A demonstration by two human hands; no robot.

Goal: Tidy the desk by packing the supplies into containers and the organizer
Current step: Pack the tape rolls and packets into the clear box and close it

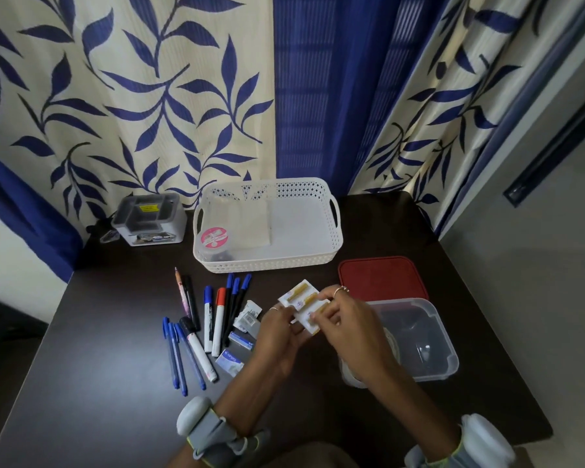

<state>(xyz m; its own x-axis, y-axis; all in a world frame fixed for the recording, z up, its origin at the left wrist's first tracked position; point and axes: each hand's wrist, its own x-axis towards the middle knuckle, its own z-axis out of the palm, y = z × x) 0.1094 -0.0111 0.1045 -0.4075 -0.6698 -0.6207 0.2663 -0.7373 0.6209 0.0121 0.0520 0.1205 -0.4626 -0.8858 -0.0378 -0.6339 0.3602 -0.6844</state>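
Observation:
Both hands hold a few small white packets with yellow strips (pixel 301 300) above the dark desk (pixel 115 383). My left hand (pixel 281 329) supports them from below and my right hand (pixel 338 315) pinches them from the right. Just to the right stands an open clear plastic container (pixel 429 336), its red lid (pixel 382 276) lying behind it. A row of pens and markers (pixel 203 325) and small staple boxes (pixel 240 341) lie left of my hands. A white basket (pixel 267 224) and a grey desk organizer (pixel 149 217) stand at the back.
A clear tub with a pink label (pixel 214 238) lies inside the basket. Blue-leaf curtains (pixel 132 96) hang right behind the desk. The desk's right edge drops off beside the clear container. Grey bands sit on both wrists.

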